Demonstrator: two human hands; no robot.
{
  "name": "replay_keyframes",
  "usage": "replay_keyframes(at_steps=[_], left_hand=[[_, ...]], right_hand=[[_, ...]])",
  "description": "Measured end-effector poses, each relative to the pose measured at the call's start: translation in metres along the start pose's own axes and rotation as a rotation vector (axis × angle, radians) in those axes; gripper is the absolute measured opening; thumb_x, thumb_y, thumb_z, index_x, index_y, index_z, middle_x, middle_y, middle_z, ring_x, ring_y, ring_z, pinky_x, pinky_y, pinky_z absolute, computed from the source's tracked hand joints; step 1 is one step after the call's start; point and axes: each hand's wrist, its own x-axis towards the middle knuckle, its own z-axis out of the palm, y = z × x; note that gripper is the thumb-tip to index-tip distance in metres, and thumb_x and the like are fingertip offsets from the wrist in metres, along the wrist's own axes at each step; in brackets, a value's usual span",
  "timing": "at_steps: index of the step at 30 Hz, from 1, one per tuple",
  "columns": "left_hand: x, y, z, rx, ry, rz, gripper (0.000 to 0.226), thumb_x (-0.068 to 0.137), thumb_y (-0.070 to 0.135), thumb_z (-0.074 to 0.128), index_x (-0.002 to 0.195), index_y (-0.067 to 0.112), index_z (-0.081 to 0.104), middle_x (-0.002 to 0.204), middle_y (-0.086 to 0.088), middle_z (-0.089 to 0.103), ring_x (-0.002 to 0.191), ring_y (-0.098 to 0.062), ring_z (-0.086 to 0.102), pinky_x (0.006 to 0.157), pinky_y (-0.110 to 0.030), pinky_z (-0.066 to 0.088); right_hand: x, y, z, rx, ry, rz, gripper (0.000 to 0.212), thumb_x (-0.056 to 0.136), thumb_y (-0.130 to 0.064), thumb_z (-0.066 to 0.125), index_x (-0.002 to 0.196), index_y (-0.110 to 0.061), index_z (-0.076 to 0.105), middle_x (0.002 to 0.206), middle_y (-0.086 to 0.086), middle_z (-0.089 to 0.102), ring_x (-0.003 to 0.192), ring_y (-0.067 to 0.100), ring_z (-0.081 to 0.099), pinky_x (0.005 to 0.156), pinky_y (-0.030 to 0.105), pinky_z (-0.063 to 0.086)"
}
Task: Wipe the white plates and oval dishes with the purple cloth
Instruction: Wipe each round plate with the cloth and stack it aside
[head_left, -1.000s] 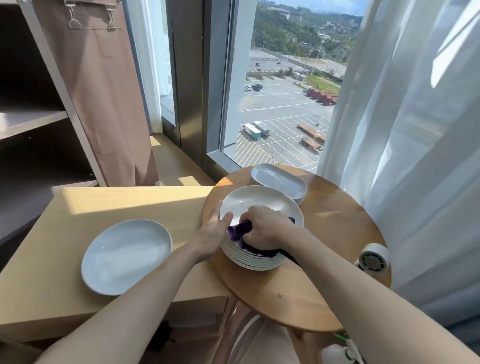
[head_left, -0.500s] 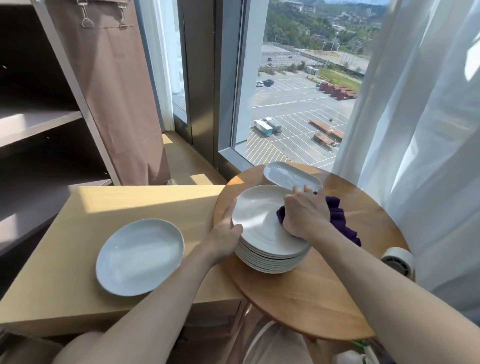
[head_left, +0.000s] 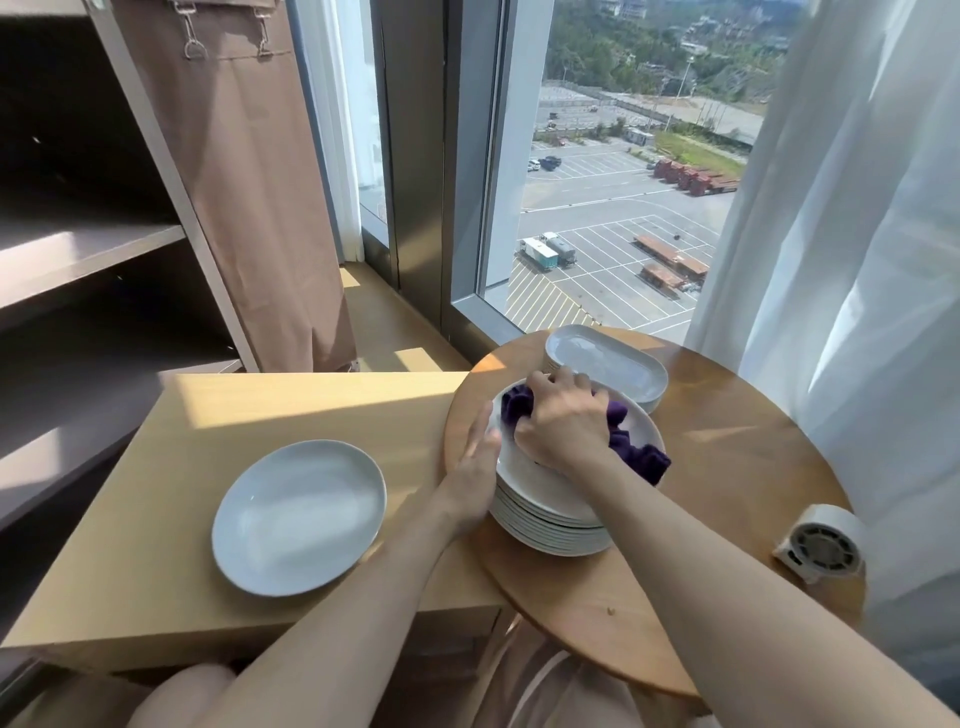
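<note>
Right grip (head_left: 563, 421) clutches cloth (head_left: 636, 454) on top plate (head_left: 522, 470).
Left grip (head_left: 475, 467), fingers straight, presses the rim beside it; cloth's middle hidden beneath right grip.

Hard daylight floods through the window (head_left: 613, 218), glowing in the sheer curtain (head_left: 857, 270) right of it and striking a bright patch on the desk (head_left: 291, 405) below-left; shelves (head_left: 78, 249) far left of it sit dim, their lines bowing with wide-angle distortion.

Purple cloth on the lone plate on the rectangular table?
No, the right hand holds the purple cloth on the stack of plates on the round table.
</note>
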Motion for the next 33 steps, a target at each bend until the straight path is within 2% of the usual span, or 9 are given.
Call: replay_keyframes(at_steps=[5,8,12,16,22,24,27,30,33], left_hand=[[-0.001,0.006,0.002,-0.047,0.02,0.062,0.052,0.113,0.039,0.02,0.163,0.028,0.017,0.167,0.008,0.023,0.154,-0.007,0.018,0.128,-0.039,0.015],[-0.008,0.01,0.002,-0.046,0.017,0.002,0.068,0.099,0.061,0.025,0.161,0.039,0.011,0.167,0.013,0.019,0.152,-0.007,0.02,0.128,-0.038,0.014],[-0.012,0.006,0.0,0.087,0.007,-0.051,0.072,0.084,0.074,0.03,0.151,0.065,0.005,0.158,0.007,0.038,0.141,-0.02,0.041,0.121,-0.042,0.028],[-0.013,0.008,-0.002,0.107,0.018,-0.072,0.075,0.082,0.053,0.041,0.147,0.068,0.008,0.142,0.002,0.053,0.114,-0.016,0.056,0.101,-0.037,0.041],[-0.009,0.006,0.001,0.089,0.024,-0.088,0.082,0.094,0.018,0.046,0.157,0.053,0.008,0.141,0.0,0.051,0.119,-0.021,0.052,0.095,-0.029,0.04],[-0.008,0.004,0.002,0.087,0.031,-0.083,0.08,0.097,0.013,0.044,0.159,0.049,0.009,0.141,0.002,0.05,0.118,-0.018,0.051,0.093,-0.023,0.039],[-0.008,0.003,0.004,0.078,0.026,-0.074,0.078,0.099,0.008,0.043,0.159,0.046,0.01,0.133,0.009,0.05,0.106,-0.009,0.051,0.075,-0.008,0.038],[-0.009,0.004,0.004,0.077,0.012,-0.067,0.078,0.1,0.009,0.042,0.16,0.044,0.008,0.139,0.011,0.042,0.116,-0.009,0.044,0.079,-0.007,0.033],[-0.006,0.004,0.003,0.079,0.016,-0.069,0.079,0.099,0.002,0.041,0.161,0.037,0.009,0.134,0.012,0.045,0.104,0.003,0.051,0.066,0.005,0.033]], right_hand=[[-0.018,-0.002,-0.016,0.082,-0.17,-0.145,0.046,0.084,-0.041,0.056,0.128,-0.033,0.057,0.126,0.002,0.055,0.119,0.028,0.049,0.092,0.044,0.034],[-0.033,-0.001,-0.028,0.182,-0.289,-0.232,0.037,0.084,-0.036,0.063,0.121,-0.034,0.063,0.114,-0.002,0.057,0.112,0.025,0.05,0.091,0.042,0.039],[-0.048,0.008,-0.045,0.228,-0.43,-0.258,0.029,0.079,-0.027,0.068,0.108,-0.031,0.068,0.103,-0.006,0.058,0.104,0.022,0.052,0.091,0.045,0.048],[-0.052,0.016,-0.058,0.113,-0.509,-0.251,0.02,0.081,-0.024,0.064,0.098,-0.034,0.065,0.099,-0.009,0.057,0.098,0.02,0.053,0.08,0.038,0.045],[-0.058,0.029,-0.06,-0.278,-0.341,-0.222,0.006,0.085,-0.03,0.063,0.085,-0.025,0.06,0.087,-0.005,0.054,0.101,0.024,0.051,0.075,0.038,0.035],[-0.056,0.043,-0.063,-0.383,-0.296,-0.157,0.019,0.088,-0.042,0.061,0.081,-0.026,0.053,0.093,-0.004,0.054,0.105,0.026,0.048,0.078,0.04,0.033],[-0.044,0.061,-0.058,-0.448,-0.2,-0.11,0.014,0.093,-0.039,0.054,0.089,-0.025,0.057,0.108,0.001,0.055,0.109,0.029,0.046,0.082,0.045,0.031],[-0.028,0.063,-0.042,-0.46,-0.11,-0.102,0.026,0.096,-0.039,0.047,0.106,-0.023,0.063,0.113,0.003,0.055,0.112,0.03,0.047,0.086,0.048,0.033],[-0.012,0.054,-0.026,-0.44,-0.026,-0.096,0.039,0.097,-0.051,0.045,0.116,-0.021,0.063,0.115,0.005,0.055,0.109,0.031,0.05,0.084,0.046,0.032]])
